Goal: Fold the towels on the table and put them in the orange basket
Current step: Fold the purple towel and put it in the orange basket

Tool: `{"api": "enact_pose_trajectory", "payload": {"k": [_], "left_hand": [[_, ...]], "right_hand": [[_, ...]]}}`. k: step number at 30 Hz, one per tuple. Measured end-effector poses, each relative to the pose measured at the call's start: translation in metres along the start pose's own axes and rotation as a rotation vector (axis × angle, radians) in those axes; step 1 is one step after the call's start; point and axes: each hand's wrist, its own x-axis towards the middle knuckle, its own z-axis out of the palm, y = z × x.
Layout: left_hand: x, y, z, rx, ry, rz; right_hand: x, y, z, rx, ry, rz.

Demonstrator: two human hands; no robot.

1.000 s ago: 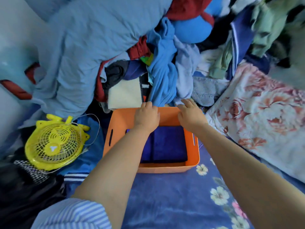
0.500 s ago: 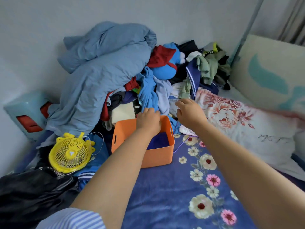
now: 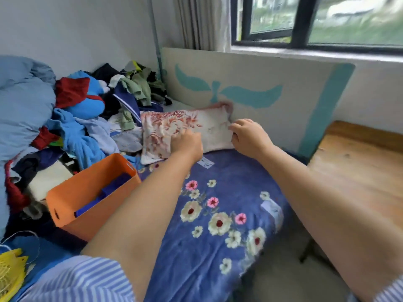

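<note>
The orange basket (image 3: pixel 87 205) stands at the left on the blue flowered blanket (image 3: pixel 229 188), with a folded dark blue towel (image 3: pixel 113 185) inside it. Past the basket lies a puffy red-and-white floral towel (image 3: pixel 174 125), against the painted board. My left hand (image 3: pixel 185 144) rests on its near middle with the fingers curled into the cloth. My right hand (image 3: pixel 248 136) has its fingers curled around the towel's right edge. Both forearms reach out across the blanket.
A tall heap of clothes (image 3: pixel 87 127) and a light blue duvet (image 3: pixel 21 105) fill the left side behind the basket. A yellow fan (image 3: pixel 11 275) lies at the bottom left. A wooden table (image 3: pixel 359 171) stands at the right under the window.
Both hands left the basket's far rim and moved right onto the floral towel. My view swung right and up, so the window and wooden table now show.
</note>
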Motion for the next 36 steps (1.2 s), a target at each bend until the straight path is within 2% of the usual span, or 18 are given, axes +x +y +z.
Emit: {"api": "enact_pose_trajectory", "payload": {"k": [7, 12, 19, 28, 36], "left_hand": [[-0.005, 0.201, -0.035, -0.049, 0.106, 0.378], [-0.017, 0.343, -0.054, -0.080, 0.143, 0.556], [-0.054, 0.543, -0.075, -0.154, 0.162, 0.739], [-0.080, 0.734, -0.097, -0.201, 0.143, 0.910], [-0.058, 0.879, -0.114, -0.278, 0.123, 1.071]], "right_hand": [[-0.128, 0.148, -0.083, -0.140, 0.064, 0.351], [-0.224, 0.246, -0.134, -0.191, 0.121, 0.576], [-0.345, 0.380, -0.207, -0.292, 0.125, 0.727], [-0.465, 0.512, -0.272, -0.293, 0.197, 0.909], [-0.515, 0.632, -0.304, -0.332, 0.243, 1.074]]}}
